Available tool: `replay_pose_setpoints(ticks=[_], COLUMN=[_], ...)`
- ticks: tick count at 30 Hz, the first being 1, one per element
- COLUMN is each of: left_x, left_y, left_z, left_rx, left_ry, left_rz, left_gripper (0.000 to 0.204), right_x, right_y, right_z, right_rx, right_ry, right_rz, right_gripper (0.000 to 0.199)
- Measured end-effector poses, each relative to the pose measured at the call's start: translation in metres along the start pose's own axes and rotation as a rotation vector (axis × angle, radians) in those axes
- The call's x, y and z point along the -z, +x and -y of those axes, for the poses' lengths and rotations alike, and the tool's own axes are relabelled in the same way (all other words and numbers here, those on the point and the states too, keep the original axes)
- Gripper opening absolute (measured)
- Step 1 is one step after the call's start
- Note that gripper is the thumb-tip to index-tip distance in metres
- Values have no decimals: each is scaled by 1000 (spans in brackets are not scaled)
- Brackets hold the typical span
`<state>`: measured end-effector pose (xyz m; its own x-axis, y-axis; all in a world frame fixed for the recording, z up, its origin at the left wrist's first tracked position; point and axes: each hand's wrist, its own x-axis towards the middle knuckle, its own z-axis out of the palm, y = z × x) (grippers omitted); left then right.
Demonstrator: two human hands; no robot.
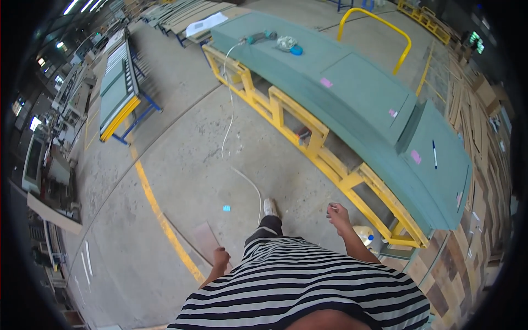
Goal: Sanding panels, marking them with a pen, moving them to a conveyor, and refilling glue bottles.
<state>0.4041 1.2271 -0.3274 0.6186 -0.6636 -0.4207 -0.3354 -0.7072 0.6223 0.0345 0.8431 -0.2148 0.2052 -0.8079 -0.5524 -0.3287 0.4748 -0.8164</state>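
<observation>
My left hand (221,257) hangs low at my side with its fingers curled closed. A thin pale brown board (206,240) shows just beyond it; I cannot tell whether the hand touches it. My right hand (337,215) is raised in front of me, fingers bent into a pinch. Something small and light may be between the fingertips, too small to name. To the right of it stands a stack of grey-green panels (352,93) on a yellow metal frame (316,144). A pen (434,154) and several pink paper slips (416,157) lie on the top panel.
A green power tool (261,37) with a white cord (229,118) trailing onto the floor sits on the panels, near a blue disc (296,50). A plastic jug (363,235) stands by the frame. A roller conveyor (118,96) is at left; a yellow rail (374,19) stands behind.
</observation>
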Motion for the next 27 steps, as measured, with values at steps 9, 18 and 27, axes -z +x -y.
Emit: replay_pose_setpoints(ticks=[9, 18, 27], left_x=[110, 129, 144], left_y=[287, 406, 491], left_z=[-183, -381, -504], left_rx=[-19, -118, -160], left_ry=[-315, -549, -428], left_rz=[-88, 82, 120], left_gripper=[35, 39, 42], right_x=[-32, -86, -139], right_y=[97, 221, 460], right_z=[112, 242, 503], right_rx=[85, 272, 909], right_ry=[-7, -91, -586], right_rz=[-214, -277, -368], right_gripper=[36, 32, 30])
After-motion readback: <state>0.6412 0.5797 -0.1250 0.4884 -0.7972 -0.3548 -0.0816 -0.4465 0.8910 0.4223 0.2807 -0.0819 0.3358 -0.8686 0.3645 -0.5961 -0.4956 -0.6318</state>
